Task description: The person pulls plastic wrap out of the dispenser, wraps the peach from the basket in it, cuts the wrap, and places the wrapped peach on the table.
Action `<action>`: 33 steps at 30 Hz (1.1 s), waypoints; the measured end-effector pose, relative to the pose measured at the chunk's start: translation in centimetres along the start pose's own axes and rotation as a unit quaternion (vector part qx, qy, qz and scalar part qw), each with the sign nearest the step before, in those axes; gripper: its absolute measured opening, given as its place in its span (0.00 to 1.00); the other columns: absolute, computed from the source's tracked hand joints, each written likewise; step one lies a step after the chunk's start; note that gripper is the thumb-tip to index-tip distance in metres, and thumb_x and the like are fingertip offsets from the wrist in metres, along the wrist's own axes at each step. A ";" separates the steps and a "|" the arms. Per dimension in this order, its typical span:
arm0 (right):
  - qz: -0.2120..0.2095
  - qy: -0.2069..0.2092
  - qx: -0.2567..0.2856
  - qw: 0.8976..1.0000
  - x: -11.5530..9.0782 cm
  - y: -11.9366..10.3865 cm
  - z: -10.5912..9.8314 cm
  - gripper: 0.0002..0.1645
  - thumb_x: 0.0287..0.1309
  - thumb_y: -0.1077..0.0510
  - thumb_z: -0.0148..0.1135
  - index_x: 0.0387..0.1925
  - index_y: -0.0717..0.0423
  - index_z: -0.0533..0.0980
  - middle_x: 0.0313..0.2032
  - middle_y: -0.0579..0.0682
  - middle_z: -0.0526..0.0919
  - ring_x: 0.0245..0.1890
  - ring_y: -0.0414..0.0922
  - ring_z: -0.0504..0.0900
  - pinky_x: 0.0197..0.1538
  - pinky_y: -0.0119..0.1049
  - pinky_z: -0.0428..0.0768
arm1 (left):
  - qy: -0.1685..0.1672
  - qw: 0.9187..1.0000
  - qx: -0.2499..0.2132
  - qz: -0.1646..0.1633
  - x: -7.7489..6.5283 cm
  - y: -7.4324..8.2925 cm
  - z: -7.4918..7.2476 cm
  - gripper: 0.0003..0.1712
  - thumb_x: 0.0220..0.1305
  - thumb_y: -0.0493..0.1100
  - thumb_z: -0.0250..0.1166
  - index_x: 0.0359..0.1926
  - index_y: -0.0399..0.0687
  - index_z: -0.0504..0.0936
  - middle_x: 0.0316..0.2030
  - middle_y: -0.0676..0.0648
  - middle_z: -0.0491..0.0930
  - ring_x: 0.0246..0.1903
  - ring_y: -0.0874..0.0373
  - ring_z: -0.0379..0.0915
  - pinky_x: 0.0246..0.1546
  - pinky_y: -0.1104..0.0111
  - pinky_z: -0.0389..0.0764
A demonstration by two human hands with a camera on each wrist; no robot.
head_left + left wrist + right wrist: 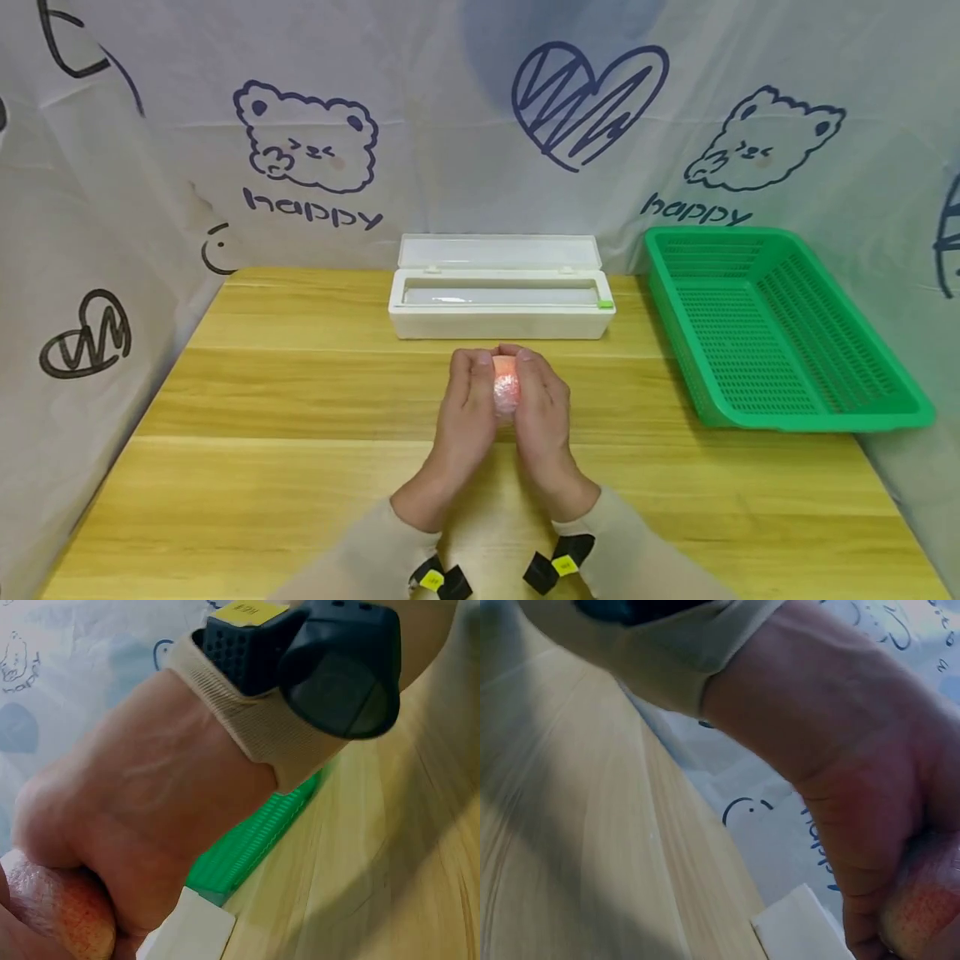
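Observation:
Both hands cup a reddish apple (506,387) between them, low over the wooden table in the middle of the head view. Shiny, crinkled clear film covers the apple. My left hand (463,417) holds its left side and my right hand (546,412) its right side, with the thumbs near the top. The fingers on the far side are mostly hidden. Red and yellow speckled skin shows through the film on the apple (75,915) in the left wrist view. Just beyond the hands stands a white cling film dispenser (502,323), its lid (498,252) raised.
A green plastic basket (686,358) stands at the right of the wooden table (285,467). A small green slider (605,305) sits at the dispenser's right end. White cloth (450,150) with drawings hangs behind and at the sides.

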State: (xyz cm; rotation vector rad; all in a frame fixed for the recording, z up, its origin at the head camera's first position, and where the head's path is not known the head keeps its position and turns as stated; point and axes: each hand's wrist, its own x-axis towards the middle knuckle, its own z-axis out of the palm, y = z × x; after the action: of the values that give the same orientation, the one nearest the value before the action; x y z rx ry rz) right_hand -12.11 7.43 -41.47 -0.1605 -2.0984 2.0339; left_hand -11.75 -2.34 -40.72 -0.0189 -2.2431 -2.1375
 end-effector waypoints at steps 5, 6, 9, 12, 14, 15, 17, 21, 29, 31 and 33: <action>-0.017 0.011 0.001 1.000 0.1 0.2 0.2 0.26 0.82 0.48 0.44 0.49 0.54 0.87 0.47 0.52 0.90 0.43 0.43 0.84 0.38 0.30 0.83 | 0.005 1.000 -0.007 0.000 0.2 -0.1 0.1 0.17 0.87 0.51 0.43 0.51 0.42 0.70 0.50 0.41 0.77 0.42 0.55 0.72 0.38 0.68 0.78; -0.020 0.002 0.001 1.000 0.1 0.3 0.2 0.27 0.82 0.48 0.43 0.51 0.54 0.86 0.49 0.52 0.89 0.45 0.44 0.84 0.40 0.29 0.84 | 0.006 1.000 -0.006 0.001 0.2 -0.1 0.0 0.17 0.87 0.51 0.43 0.52 0.42 0.70 0.51 0.41 0.78 0.43 0.55 0.72 0.38 0.68 0.78; -0.038 -0.030 -0.008 0.999 0.2 0.4 -0.1 0.25 0.83 0.47 0.42 0.58 0.53 0.83 0.53 0.52 0.87 0.51 0.45 0.83 0.47 0.29 0.83 | 0.005 1.000 -0.012 0.003 0.3 -0.2 0.0 0.18 0.86 0.51 0.44 0.51 0.41 0.69 0.50 0.41 0.78 0.43 0.56 0.73 0.39 0.68 0.77; -0.056 -0.034 -0.017 0.998 0.2 0.6 -0.2 0.23 0.81 0.47 0.47 0.60 0.52 0.82 0.54 0.52 0.86 0.51 0.45 0.83 0.48 0.29 0.83 | 0.005 1.000 -0.012 0.006 0.4 -0.2 0.0 0.17 0.86 0.51 0.44 0.50 0.41 0.70 0.46 0.42 0.77 0.42 0.57 0.72 0.39 0.68 0.77; -0.062 -0.021 -0.020 0.998 0.2 0.8 -0.1 0.20 0.80 0.48 0.51 0.58 0.51 0.83 0.52 0.52 0.87 0.47 0.45 0.84 0.44 0.29 0.84 | 0.005 1.000 -0.011 0.006 0.5 -0.1 0.1 0.17 0.86 0.50 0.44 0.50 0.40 0.70 0.41 0.43 0.75 0.39 0.56 0.71 0.37 0.68 0.76; -0.061 -0.014 -0.023 0.998 0.2 0.8 0.0 0.20 0.79 0.48 0.52 0.55 0.51 0.85 0.51 0.51 0.88 0.46 0.44 0.84 0.41 0.29 0.84 | 0.006 1.000 -0.010 0.003 0.5 -0.1 0.1 0.17 0.86 0.50 0.44 0.49 0.40 0.70 0.41 0.43 0.74 0.38 0.56 0.71 0.37 0.68 0.76; -0.058 0.000 -0.017 0.998 0.3 1.0 0.1 0.20 0.79 0.48 0.52 0.51 0.52 0.86 0.48 0.51 0.89 0.43 0.44 0.84 0.38 0.30 0.84 | 0.008 1.000 -0.016 -0.004 0.6 0.0 0.2 0.17 0.86 0.49 0.43 0.50 0.39 0.70 0.40 0.43 0.73 0.38 0.56 0.70 0.36 0.69 0.75; -0.022 0.003 -0.004 1.000 0.6 0.8 0.1 0.22 0.80 0.48 0.50 0.50 0.53 0.88 0.50 0.51 0.90 0.49 0.44 0.85 0.45 0.30 0.84 | 0.010 0.998 -0.050 -0.020 0.9 -0.1 0.1 0.20 0.86 0.49 0.42 0.54 0.36 0.72 0.44 0.41 0.75 0.41 0.57 0.70 0.39 0.70 0.75; 0.029 -0.086 0.007 0.996 1.5 0.4 -1.2 0.26 0.80 0.47 0.45 0.58 0.51 0.85 0.60 0.49 0.86 0.62 0.46 0.81 0.64 0.39 0.79 | -0.033 0.983 -0.121 -0.132 2.1 0.0 -0.8 0.29 0.85 0.59 0.44 0.58 0.38 0.75 0.51 0.44 0.75 0.49 0.56 0.71 0.46 0.72 0.77; 0.015 -0.092 0.006 0.996 1.5 0.4 -1.4 0.26 0.80 0.48 0.45 0.57 0.53 0.86 0.59 0.50 0.87 0.61 0.47 0.82 0.64 0.40 0.79 | -0.066 0.975 -0.135 -0.162 2.2 0.2 -1.1 0.34 0.83 0.64 0.43 0.62 0.38 0.71 0.55 0.44 0.72 0.51 0.55 0.71 0.45 0.72 0.78; 0.014 -0.081 0.011 0.997 1.4 0.4 -1.4 0.26 0.80 0.50 0.44 0.52 0.55 0.88 0.55 0.51 0.89 0.58 0.47 0.83 0.62 0.40 0.80 | -0.095 0.969 -0.140 -0.180 2.3 0.3 -1.5 0.37 0.81 0.70 0.41 0.64 0.41 0.68 0.55 0.44 0.70 0.50 0.56 0.71 0.44 0.73 0.79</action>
State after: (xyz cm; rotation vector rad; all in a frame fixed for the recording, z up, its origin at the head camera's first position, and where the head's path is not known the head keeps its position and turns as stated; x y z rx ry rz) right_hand -13.22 9.16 -41.70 -0.0222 -2.1774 2.1520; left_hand -14.03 -3.84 -40.29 0.1996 -2.1533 -2.7386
